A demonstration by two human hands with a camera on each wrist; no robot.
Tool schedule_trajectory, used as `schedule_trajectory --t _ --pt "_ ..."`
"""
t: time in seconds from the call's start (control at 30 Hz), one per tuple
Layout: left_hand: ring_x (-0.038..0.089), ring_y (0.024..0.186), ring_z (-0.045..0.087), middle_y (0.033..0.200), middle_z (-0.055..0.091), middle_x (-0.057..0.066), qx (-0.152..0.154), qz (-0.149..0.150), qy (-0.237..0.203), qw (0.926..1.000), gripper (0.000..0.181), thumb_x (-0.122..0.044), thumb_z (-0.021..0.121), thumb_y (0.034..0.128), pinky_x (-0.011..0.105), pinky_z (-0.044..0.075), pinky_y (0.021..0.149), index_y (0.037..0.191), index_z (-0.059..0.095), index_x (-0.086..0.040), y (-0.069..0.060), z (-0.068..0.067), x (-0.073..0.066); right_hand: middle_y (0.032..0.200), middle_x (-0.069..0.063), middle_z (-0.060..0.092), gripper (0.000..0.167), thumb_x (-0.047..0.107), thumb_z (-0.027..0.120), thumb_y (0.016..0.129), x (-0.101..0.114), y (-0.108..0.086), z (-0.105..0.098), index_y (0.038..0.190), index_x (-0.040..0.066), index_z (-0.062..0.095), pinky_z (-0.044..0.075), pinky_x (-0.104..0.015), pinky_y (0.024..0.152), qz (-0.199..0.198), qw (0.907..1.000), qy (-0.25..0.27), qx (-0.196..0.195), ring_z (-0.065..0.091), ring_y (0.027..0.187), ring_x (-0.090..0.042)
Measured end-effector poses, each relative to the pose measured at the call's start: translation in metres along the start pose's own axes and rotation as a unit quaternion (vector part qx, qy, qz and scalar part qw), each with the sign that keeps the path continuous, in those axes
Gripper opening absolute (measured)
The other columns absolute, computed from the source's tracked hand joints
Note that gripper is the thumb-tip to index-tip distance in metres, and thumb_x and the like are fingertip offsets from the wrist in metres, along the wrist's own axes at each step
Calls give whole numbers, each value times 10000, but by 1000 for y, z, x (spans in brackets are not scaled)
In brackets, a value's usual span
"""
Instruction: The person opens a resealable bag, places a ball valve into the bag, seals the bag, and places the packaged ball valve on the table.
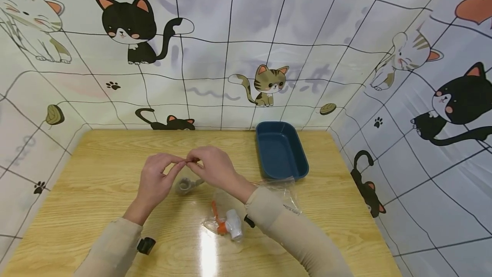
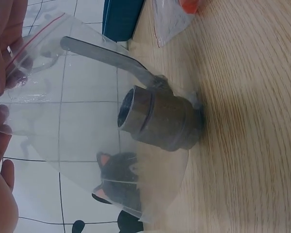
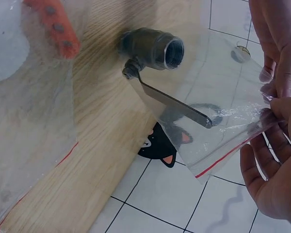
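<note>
Both hands meet over the left-middle of the table, pinching the top edge of a clear zip bag [image 2: 82, 121] with a red seal line. Inside the bag a metal ball valve [image 2: 162, 119] with a flat lever handle sits at the bottom, low against the tabletop. In the head view the valve [image 1: 185, 184] shows just below the fingertips. My left hand [image 1: 156, 176] grips the bag's edge with thumb and fingers. Right beside it, fingertips almost touching, my right hand [image 1: 213, 166] pinches the same edge; the right wrist view shows the right hand [image 3: 276, 170] near the red line.
A second clear bag holds a white plastic valve [image 1: 233, 224] with an orange handle, nearer the front of the table. Another clear bag [image 1: 286, 191] lies under the right forearm. At the back right stands a dark blue tray [image 1: 265, 157]. Cat-print curtains [image 1: 215, 54] surround the wooden table [image 1: 115, 148].
</note>
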State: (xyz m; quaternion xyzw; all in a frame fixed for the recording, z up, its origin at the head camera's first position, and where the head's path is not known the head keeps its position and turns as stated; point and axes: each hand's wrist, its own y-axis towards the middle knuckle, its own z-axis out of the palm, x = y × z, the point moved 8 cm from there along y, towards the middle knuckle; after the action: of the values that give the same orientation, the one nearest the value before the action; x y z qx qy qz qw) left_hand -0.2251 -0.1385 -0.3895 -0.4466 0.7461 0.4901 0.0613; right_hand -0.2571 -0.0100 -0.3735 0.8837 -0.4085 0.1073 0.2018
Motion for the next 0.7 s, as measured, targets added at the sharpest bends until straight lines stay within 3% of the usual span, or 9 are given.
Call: schedule_trajectory --t 0.5,0.7 --pt "267 770 665 809 735 86 -355 -106 382 9986 81 -32 770 791 479 450 821 847 732 -76 4 -1 -1 916 123 699 68 244 622 938 -32 -24 9 929 247 689 488 -151 689 279 9994 193 33 635 840 -4" --pt "264 810 662 834 737 90 -349 -325 375 9982 69 -51 765 802 464 437 837 858 733 -78 3 -1 4 922 109 707 71 226 624 928 -43 -35 10 931 236 694 498 -173 684 371 9990 220 109 647 845 -13"
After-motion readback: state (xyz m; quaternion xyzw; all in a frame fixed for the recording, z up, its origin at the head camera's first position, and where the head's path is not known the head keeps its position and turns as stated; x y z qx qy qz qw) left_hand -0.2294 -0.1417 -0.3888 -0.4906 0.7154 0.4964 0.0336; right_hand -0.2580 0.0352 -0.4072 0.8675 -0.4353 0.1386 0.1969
